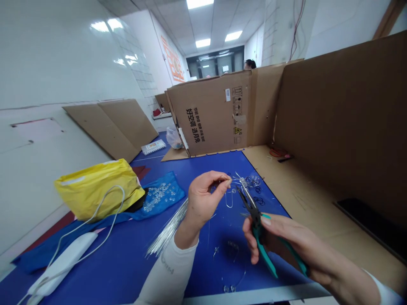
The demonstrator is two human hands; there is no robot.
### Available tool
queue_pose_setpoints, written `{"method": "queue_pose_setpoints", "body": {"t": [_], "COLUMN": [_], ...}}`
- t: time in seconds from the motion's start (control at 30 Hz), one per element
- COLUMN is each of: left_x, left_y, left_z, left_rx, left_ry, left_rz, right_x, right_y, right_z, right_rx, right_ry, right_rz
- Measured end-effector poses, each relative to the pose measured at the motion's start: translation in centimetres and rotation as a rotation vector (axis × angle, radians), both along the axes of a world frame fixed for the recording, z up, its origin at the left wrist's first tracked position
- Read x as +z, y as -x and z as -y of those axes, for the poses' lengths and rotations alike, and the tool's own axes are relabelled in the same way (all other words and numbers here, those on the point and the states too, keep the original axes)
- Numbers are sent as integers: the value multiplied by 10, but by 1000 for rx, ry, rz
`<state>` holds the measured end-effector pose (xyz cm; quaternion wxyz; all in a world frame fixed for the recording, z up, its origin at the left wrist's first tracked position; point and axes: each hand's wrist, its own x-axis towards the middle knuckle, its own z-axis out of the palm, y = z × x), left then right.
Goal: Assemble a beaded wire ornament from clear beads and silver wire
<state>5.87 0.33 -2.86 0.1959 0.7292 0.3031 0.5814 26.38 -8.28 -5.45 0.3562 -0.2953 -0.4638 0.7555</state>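
Bright ceiling lights (pixel 202 42) glare on the wall (pixel 63 55), edges bowed.

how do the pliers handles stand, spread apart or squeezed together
Spread apart: the two teal handles of the pliers fan out in a V, held in the right hand.

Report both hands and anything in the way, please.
Left hand pinching thin wire; right hand gripping teal-handled pliers; clear beads beside pliers' tips.

1 head-worn view, facing forward and down, close above left hand (pixel 203 199), right hand (pixel 286 241)
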Motion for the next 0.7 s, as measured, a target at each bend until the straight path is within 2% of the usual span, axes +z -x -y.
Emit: {"method": "queue_pose_setpoints", "body": {"t": [0.3, 0.4, 0.57, 0.7], "left_x": [-11, -13, -7, -4], "left_y": [-2, 1, 4, 3], "left_z": [1, 2, 9, 14], "left_rx": [43, 44, 48, 85], "left_ry": [-507, -626, -794, -900], "left_rz": [-193, -269, -448, -488], "right_x": [10, 11, 17, 23], "right_y": [-6, -9, -16, -22], "right_z": [3, 4, 5, 7], "right_rx": [3, 5, 11, 29], "right_ry": [-31, -53, -65, -93], "right_rz": [18, 14, 58, 123]}}
